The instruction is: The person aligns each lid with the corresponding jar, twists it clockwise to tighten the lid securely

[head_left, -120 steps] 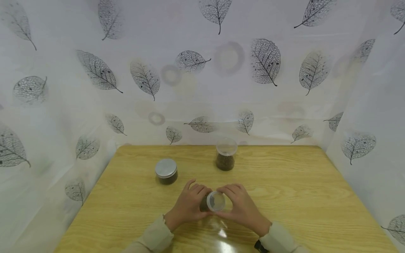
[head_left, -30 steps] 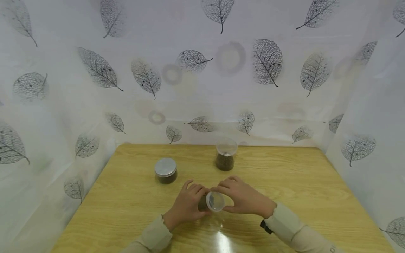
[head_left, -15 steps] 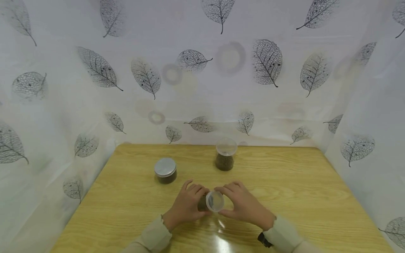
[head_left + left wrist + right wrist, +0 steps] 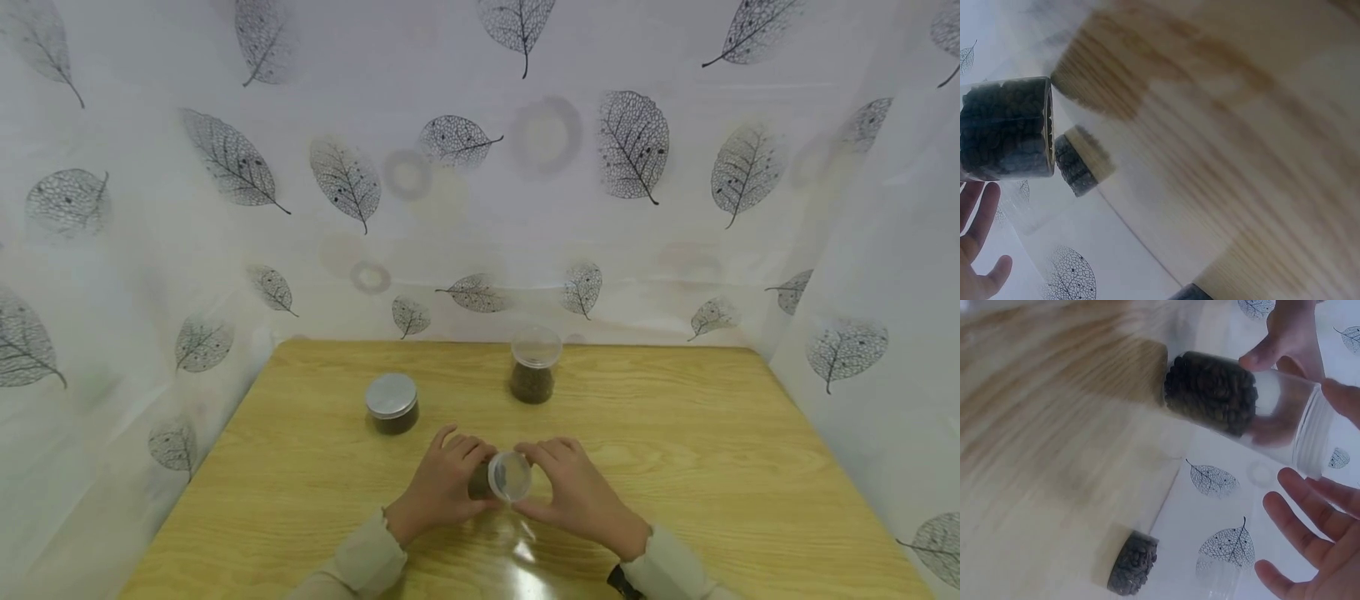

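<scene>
A clear jar [image 4: 1210, 394], part filled with dark bean-like pieces, is held tilted over the table between both hands. My left hand [image 4: 442, 483] grips the jar's body from the left, its fingers partly covering it in the head view. On the other side, my right hand [image 4: 573, 487] pinches the rim of the round translucent lid [image 4: 512, 477] between thumb and fingers. In the right wrist view the lid sits on the jar's ribbed end, with the right hand's other fingers spread below. The left wrist view shows the jar's filled base end near the left hand's fingers [image 4: 982, 219].
A low jar with a silver lid [image 4: 392, 396] stands at the left on the wooden table [image 4: 675, 433]. Further back is a taller clear jar [image 4: 534, 379], its lower part filled with dark pieces. White leaf-patterned sheeting [image 4: 480, 217] closes off the back and sides.
One second ago the right hand was turned higher round the lid. It has since swung back down, gripping the lid's rim. The left hand and jar stay nearly still.
</scene>
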Available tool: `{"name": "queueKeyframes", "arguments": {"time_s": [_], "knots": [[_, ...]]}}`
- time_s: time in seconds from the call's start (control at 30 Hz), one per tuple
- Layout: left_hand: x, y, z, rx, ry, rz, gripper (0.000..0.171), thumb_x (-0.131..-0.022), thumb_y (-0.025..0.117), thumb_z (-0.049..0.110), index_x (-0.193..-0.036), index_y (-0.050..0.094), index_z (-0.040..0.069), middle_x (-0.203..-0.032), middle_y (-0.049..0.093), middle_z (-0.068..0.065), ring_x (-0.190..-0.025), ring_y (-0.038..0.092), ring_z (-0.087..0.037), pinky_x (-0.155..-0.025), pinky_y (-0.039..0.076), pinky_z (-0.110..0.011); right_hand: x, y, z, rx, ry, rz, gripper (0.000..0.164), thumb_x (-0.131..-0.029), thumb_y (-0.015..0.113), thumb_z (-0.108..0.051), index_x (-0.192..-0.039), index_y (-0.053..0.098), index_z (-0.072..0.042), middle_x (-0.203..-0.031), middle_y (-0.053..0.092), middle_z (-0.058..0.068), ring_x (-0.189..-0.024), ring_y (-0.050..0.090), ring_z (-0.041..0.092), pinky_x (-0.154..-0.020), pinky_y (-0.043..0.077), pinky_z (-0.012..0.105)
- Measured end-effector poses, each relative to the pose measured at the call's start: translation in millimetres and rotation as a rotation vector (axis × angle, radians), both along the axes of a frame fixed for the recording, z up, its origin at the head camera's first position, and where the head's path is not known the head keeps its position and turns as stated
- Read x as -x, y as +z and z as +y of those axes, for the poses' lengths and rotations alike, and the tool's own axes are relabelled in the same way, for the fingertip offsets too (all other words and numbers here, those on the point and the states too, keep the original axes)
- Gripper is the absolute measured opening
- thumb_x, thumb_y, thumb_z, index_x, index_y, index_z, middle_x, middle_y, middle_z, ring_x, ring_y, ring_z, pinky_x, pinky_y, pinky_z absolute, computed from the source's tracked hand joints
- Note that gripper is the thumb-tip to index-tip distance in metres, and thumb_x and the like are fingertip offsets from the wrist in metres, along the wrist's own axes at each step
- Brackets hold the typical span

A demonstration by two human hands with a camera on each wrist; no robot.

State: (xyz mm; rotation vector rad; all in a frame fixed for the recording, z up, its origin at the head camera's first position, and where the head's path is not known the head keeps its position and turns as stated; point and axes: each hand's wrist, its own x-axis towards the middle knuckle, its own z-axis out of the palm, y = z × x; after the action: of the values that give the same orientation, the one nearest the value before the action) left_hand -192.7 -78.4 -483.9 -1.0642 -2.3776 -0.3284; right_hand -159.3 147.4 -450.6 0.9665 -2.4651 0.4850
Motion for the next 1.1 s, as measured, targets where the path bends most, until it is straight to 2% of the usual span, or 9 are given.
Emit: {"name": "queueKeyframes", "arguments": {"time_s": [0.1,0.27,0.43,0.57,0.8,0.97,1.1], "knots": [[0.5,-0.6,0,0.003,0.003,0.003,0.066,-0.055,0.082,0.058,-0.104,0.062,0.019,-0.098,0.066,0.007,-0.093,0.062,-0.011,-0.098,0.044,-0.048,5.2,3.2,3,-0.047,0.044,0.045,0.076,-0.059,0.084,-0.047,-0.120,0.056,-0.011,-0.095,0.064,-0.006,-0.093,0.059,0.012,-0.089,0.047,0.043],[0.8,-0.4,-1,0.006,0.007,0.003,0.066,-0.055,0.082,0.058,-0.104,0.062,0.018,-0.098,0.066,0.007,-0.093,0.063,-0.011,-0.099,0.043,-0.047,18.6,13.8,8,-0.148,0.183,0.126,0.084,-0.059,0.084,-0.048,-0.127,0.053,-0.009,-0.105,0.064,-0.002,-0.097,0.059,0.015,-0.089,0.047,0.045],[-0.1,0.7,-2,0.008,0.007,-0.001,0.067,-0.056,0.082,0.058,-0.105,0.062,0.017,-0.098,0.065,0.006,-0.091,0.062,-0.011,-0.099,0.043,-0.047,27.3,21.2,8,-0.228,0.270,0.136,0.081,-0.063,0.081,-0.049,-0.128,0.053,-0.011,-0.110,0.063,-0.002,-0.100,0.059,0.013,-0.092,0.046,0.044],[-0.1,0.5,-3,0.009,0.006,-0.007,0.067,-0.056,0.082,0.058,-0.106,0.062,0.018,-0.099,0.065,0.006,-0.091,0.062,-0.011,-0.100,0.043,-0.047,30.5,22.6,6,-0.226,0.303,0.130,0.073,-0.065,0.081,-0.047,-0.125,0.056,-0.012,-0.108,0.063,-0.003,-0.100,0.059,0.012,-0.092,0.046,0.045],[-0.5,0.2,-2,0.012,0.009,-0.003,0.067,-0.057,0.082,0.057,-0.107,0.062,0.018,-0.099,0.065,0.007,-0.091,0.062,-0.011,-0.100,0.043,-0.047,29.0,16.0,4,-0.158,0.294,0.159,0.067,-0.064,0.082,-0.046,-0.118,0.061,-0.011,-0.104,0.065,-0.003,-0.096,0.060,0.011,-0.090,0.047,0.045],[-0.8,0.0,-2,0.004,0.006,-0.003,0.067,-0.056,0.082,0.057,-0.106,0.062,0.018,-0.098,0.065,0.007,-0.090,0.062,-0.011,-0.100,0.042,-0.047,23.1,9.6,3,-0.090,0.237,0.112,0.064,-0.066,0.081,-0.046,-0.116,0.061,-0.011,-0.104,0.065,-0.004,-0.096,0.060,0.011,-0.091,0.046,0.044],[-1.2,0.2,-1,0.000,0.010,0.002,0.066,-0.055,0.083,0.056,-0.105,0.062,0.018,-0.098,0.065,0.007,-0.090,0.062,-0.012,-0.099,0.043,-0.047,17.3,5.8,1,-0.038,0.179,0.099,0.065,-0.062,0.083,-0.045,-0.114,0.062,-0.011,-0.103,0.064,-0.004,-0.096,0.059,0.012,-0.091,0.046,0.044]]}}
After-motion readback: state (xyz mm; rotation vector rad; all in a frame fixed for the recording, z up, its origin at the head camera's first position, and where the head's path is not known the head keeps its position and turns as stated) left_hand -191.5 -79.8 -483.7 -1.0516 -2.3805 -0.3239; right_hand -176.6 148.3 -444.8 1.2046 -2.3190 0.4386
